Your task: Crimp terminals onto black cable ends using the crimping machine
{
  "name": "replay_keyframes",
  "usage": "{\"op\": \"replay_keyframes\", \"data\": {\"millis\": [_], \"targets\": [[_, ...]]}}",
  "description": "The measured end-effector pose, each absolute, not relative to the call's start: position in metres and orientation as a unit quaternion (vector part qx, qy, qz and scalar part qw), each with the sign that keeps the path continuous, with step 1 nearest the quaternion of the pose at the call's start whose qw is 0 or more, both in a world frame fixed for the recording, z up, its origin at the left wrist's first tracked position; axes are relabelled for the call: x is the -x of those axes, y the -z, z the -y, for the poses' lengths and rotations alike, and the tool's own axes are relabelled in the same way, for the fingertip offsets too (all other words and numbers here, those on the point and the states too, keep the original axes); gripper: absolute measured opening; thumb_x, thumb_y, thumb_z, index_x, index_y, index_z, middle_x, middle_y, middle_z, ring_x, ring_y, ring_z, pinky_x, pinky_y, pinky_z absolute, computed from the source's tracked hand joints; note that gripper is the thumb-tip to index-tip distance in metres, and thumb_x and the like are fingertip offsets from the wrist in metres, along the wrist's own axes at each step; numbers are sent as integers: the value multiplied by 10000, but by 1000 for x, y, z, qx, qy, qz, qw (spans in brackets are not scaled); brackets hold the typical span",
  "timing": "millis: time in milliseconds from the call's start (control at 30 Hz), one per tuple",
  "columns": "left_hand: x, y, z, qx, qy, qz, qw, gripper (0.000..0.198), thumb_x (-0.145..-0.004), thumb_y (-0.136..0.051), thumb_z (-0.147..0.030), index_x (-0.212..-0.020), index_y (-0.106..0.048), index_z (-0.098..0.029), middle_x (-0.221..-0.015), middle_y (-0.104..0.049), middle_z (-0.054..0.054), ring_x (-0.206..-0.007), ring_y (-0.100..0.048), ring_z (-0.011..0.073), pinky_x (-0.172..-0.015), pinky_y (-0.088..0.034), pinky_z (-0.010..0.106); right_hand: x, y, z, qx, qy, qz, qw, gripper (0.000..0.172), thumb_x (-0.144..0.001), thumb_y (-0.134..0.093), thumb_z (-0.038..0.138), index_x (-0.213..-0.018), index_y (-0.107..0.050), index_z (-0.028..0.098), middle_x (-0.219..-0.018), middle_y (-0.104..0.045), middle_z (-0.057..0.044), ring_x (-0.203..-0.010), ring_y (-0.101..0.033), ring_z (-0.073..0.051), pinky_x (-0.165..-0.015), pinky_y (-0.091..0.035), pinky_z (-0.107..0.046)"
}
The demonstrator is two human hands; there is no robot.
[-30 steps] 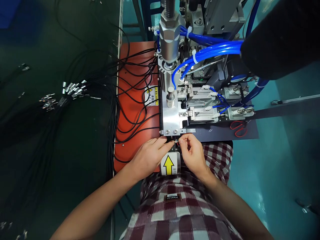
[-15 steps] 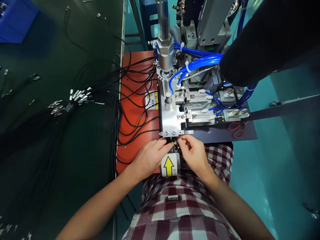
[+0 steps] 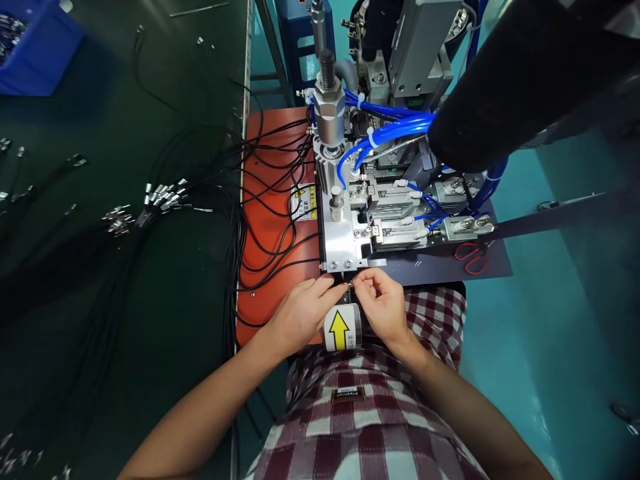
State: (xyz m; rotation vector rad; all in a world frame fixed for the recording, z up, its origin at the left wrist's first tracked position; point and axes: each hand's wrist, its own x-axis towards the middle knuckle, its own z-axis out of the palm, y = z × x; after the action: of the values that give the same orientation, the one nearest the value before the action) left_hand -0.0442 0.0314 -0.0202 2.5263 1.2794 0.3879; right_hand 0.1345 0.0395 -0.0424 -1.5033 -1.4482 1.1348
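Note:
My left hand (image 3: 300, 313) and my right hand (image 3: 380, 303) meet fingertip to fingertip at the front edge of a metal press machine (image 3: 350, 227). Both are closed in a pinch on a tiny part at the end of a thin black wire (image 3: 280, 267), too small to name. Just below the fingers sits a grey cylinder with a yellow arrow label (image 3: 341, 328). Above them is the machine's silver block (image 3: 340, 247) with two screws.
Many black wires loop over an orange mat (image 3: 265, 220) and trail left onto a dark green table (image 3: 100, 300), ending in bundles of metal tips (image 3: 160, 197). A blue bin (image 3: 35, 47) stands far left. Blue hoses (image 3: 390, 130) and red scissors (image 3: 470, 257) lie on the machine's right.
The view has tilted so the machine sits lower in frame and the blue bin shows. Both hands stay pinched at the same spot under the machine's front edge.

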Motion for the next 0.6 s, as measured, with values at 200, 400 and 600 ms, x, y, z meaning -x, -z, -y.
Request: {"op": "replay_keyframes", "data": {"millis": [200, 400, 600], "targets": [[45, 21, -31, -878, -136, -439, 136, 331, -888, -424, -87, -1155, -614, -134, -908, -617, 87, -748, -581, 189, -660, -516, 298, -132, 47, -41, 580, -577, 415, 398, 137, -796, -597, 300, -734, -586, 178, -627, -550, 20, -539, -461, -110, -519, -370, -241], [44, 20, -32, -881, -141, -433, 129, 337, -889, -398, -78, -1149, -609, -117, -859, -608, 79, -733, -577, 184, -637, -517, 293, -129, 49, -41, 563, -648, 322, 399, 182, -754, -636, 343, -705, -571, 181, -563, -495, 47, -494, -399, -95, -480, -331, -236], [43, 21, -34, -883, -153, -429, 112, 334, -893, -363, -55, -1102, -619, -108, -863, -621, 89, -758, -596, 182, -662, -519, 284, -128, 49, -40, 561, -654, 290, 417, 166, -721, -658, 317, -687, -576, 177, -554, -471, 53, -481, -357, -81, -462, -288, -229]]}}
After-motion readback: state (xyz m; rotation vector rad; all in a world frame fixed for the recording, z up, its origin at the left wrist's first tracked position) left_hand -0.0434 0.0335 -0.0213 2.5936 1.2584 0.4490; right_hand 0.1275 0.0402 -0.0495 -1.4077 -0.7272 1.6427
